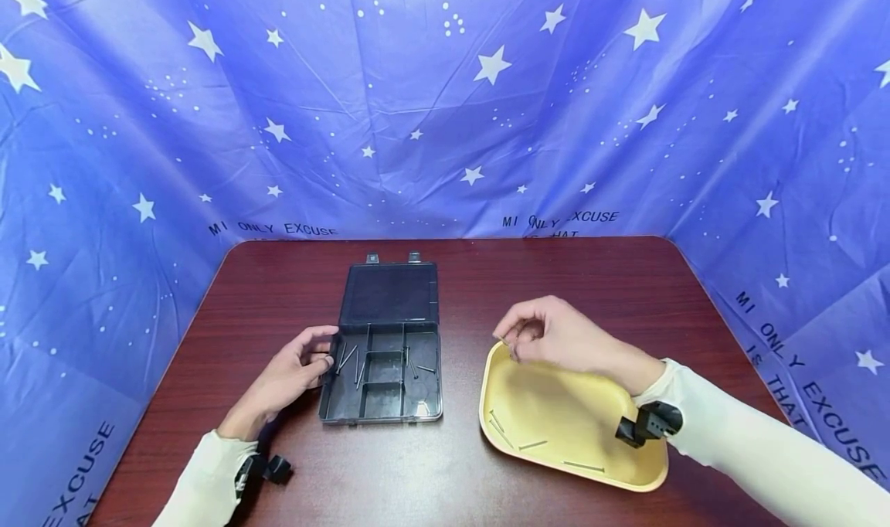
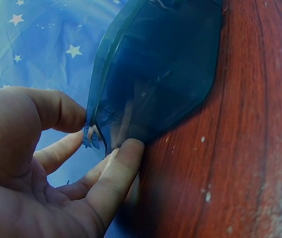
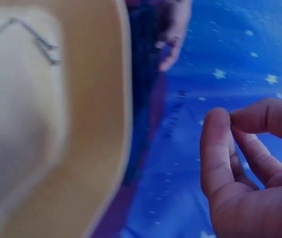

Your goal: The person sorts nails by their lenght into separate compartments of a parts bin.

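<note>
A dark see-through compartment box point(image 1: 341, 408) lies on the table with its lid point(image 1: 391, 293) folded back. My left hand point(image 1: 295, 368) grips its left wall, thumb on the upper edge and fingers lower down in the left wrist view. Thin metal screws point(image 1: 346, 358) lie in the box's left compartment, and a few more point(image 1: 412, 363) in the right one. Above the far-left rim of a yellow tray point(image 1: 556, 403), my right hand point(image 1: 556, 335) pinches a small screw point(image 1: 504, 341) between thumb and index finger; the fingertips hide most of it. Several screws point(image 1: 532, 445) lie along the tray's near side.
The dark red wooden table point(image 1: 278, 303) carries the box at left and the tray at right, with a strip of tabletop between them. A blue star-printed cloth point(image 1: 445, 110) hangs behind and along both sides. Each wrist wears a small black camera point(image 1: 650, 423).
</note>
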The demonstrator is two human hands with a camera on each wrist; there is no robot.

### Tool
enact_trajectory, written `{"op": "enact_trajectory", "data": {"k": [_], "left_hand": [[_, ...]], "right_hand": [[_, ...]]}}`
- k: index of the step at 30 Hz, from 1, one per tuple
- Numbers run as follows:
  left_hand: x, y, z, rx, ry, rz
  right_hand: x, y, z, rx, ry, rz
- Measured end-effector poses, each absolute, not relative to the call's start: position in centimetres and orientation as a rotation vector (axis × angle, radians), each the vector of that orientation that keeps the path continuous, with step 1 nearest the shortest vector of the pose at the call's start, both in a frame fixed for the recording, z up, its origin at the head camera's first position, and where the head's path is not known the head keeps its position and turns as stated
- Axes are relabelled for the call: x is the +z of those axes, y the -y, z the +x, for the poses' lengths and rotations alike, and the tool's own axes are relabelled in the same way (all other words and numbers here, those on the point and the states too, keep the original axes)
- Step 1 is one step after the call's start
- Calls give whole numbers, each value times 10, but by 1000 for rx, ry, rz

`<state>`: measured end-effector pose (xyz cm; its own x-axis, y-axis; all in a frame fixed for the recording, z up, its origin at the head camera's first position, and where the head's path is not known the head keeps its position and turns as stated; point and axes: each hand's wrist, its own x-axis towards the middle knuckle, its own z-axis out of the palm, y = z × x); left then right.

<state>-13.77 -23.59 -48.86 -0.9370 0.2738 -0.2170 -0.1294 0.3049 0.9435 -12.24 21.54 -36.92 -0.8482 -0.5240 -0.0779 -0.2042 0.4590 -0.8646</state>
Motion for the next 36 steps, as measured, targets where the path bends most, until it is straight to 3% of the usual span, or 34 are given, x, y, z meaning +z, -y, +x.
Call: {"op": "enact_trajectory", "data": {"k": [9, 19, 36], "left_hand": [[-490, 235, -138, 1660, -2261, 136], [-489, 235, -138, 1658, -2270, 134], [-489, 235, -138, 1667, -2253, 130]], "right_hand": [[-338, -217, -127, -1812, -2139, -552], [-319, -217, -127, -2138, -1882, -690], [-314, -212, -127, -2241, -1735, -762]]}}
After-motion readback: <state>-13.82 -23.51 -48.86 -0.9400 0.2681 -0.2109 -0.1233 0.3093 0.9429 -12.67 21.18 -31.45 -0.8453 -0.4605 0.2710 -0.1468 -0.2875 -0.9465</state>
